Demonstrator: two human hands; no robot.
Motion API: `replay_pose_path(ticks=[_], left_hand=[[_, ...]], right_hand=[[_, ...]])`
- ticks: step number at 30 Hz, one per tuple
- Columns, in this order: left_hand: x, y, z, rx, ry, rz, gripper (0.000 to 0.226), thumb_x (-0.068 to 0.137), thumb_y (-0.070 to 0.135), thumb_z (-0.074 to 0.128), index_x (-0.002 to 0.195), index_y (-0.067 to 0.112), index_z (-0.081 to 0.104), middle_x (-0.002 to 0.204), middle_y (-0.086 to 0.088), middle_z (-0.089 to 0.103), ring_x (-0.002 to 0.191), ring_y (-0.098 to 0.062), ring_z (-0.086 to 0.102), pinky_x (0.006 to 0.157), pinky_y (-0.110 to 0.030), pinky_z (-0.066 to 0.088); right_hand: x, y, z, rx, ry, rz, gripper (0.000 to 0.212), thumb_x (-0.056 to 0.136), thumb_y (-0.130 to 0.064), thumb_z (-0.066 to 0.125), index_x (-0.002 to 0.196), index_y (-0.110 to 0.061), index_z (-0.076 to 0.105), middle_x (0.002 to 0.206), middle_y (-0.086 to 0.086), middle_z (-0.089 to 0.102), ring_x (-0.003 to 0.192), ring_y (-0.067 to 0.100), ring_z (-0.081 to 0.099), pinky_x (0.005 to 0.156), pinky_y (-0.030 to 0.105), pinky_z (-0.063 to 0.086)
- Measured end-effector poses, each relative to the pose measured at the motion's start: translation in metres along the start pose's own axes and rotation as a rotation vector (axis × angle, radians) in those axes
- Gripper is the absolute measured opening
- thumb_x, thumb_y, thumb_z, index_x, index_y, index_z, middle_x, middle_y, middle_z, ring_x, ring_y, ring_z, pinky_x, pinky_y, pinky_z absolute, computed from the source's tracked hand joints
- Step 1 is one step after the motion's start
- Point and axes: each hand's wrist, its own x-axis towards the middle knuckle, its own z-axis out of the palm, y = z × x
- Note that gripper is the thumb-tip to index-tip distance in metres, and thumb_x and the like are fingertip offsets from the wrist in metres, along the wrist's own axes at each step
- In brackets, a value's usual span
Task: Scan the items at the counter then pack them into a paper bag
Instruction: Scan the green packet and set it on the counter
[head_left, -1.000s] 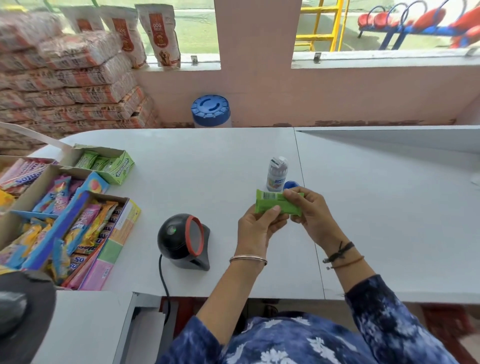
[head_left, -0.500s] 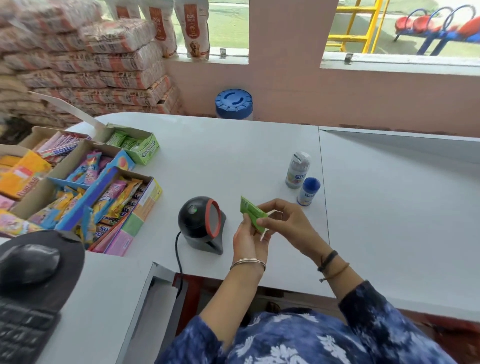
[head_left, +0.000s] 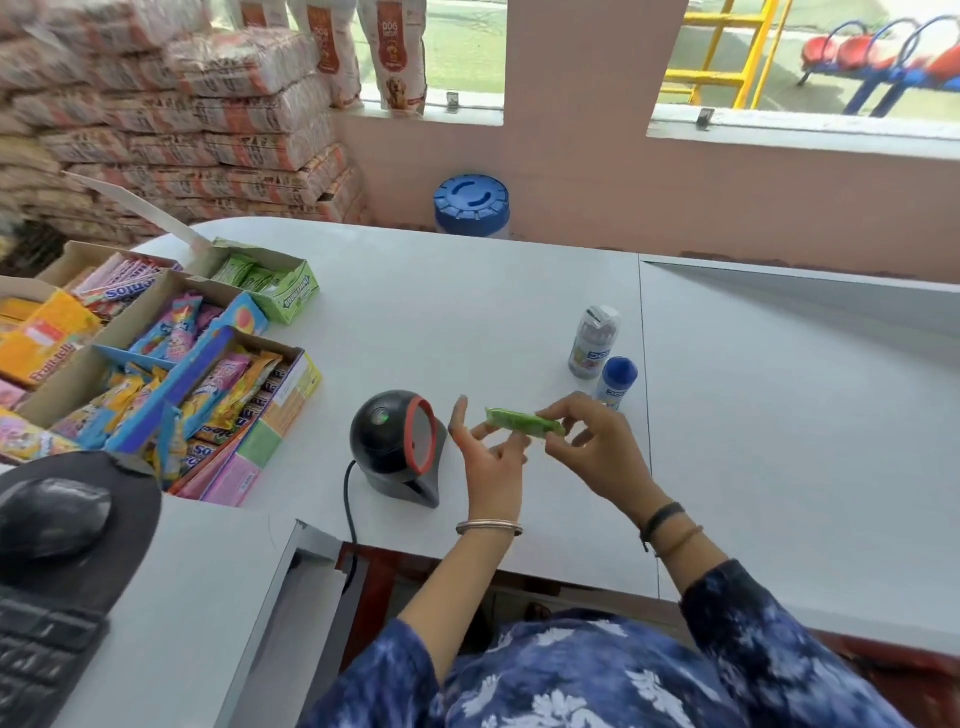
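A green packet (head_left: 524, 422) is seen beside a black scanner (head_left: 395, 447) ringed in red; the sleeves (head_left: 769, 639) are patterned blue and white.

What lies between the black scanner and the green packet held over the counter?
In the head view, the left hand, fingers spread, lies between the scanner and the green packet, which the right hand pinches.

Green carton (head_left: 291, 293) front: "DOUBLEMINT", partly blurred.
Pink-white rolls (head_left: 122, 283) in open box: "...ntos", letters cut off.
Yellow-orange pack (head_left: 44, 338): "Fruit-tell...".
Pet food bag (head_left: 397, 54) on window sill: "DOG", lower line unreadable.
Blue-capped bottle (head_left: 615, 384) label: blue letters, illegible.
Taller bottle (head_left: 592, 340): likewise illegible.
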Motion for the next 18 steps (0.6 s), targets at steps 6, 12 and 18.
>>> replay_pose_path(ticks=[6, 12, 18], left_hand=[[0.019, -0.031, 0.030, 0.799, -0.280, 0.404, 0.041, 0.084, -0.002, 0.053, 0.122, 0.015, 0.052, 0.128, -0.012, 0.037, 0.106, -0.024, 0.054, 0.092, -0.025, 0.048], [0.025, -0.053, 0.041, 1.314, -0.349, 0.658, 0.044, 0.058, 0.004, 0.073, 0.098, 0.019, 0.067, 0.102, -0.007, 0.068, 0.086, -0.027, 0.067, 0.065, -0.031, 0.057], [0.006, -0.053, 0.034, 1.199, -0.224, 0.647, 0.028, 0.073, 0.008, 0.063, 0.101, 0.008, 0.065, 0.112, -0.016, 0.063, 0.107, -0.036, 0.058, 0.083, -0.042, 0.053]], right_hand=[[-0.019, 0.061, -0.029, -0.472, 0.176, -0.046, 0.017, 0.073, -0.003, 0.072, 0.087, -0.012, 0.069, 0.088, 0.003, 0.068, 0.073, 0.021, 0.059, 0.046, 0.025, 0.049], [-0.027, 0.094, -0.039, -0.707, 0.065, -0.032, 0.035, 0.062, 0.003, 0.067, 0.093, -0.013, 0.070, 0.098, 0.003, 0.070, 0.087, 0.028, 0.064, 0.073, 0.033, 0.045], [-0.034, 0.080, -0.032, -0.636, 0.063, -0.014, 0.031, 0.079, -0.016, 0.048, 0.103, -0.014, 0.067, 0.105, 0.001, 0.070, 0.100, 0.022, 0.063, 0.086, 0.030, 0.036]])
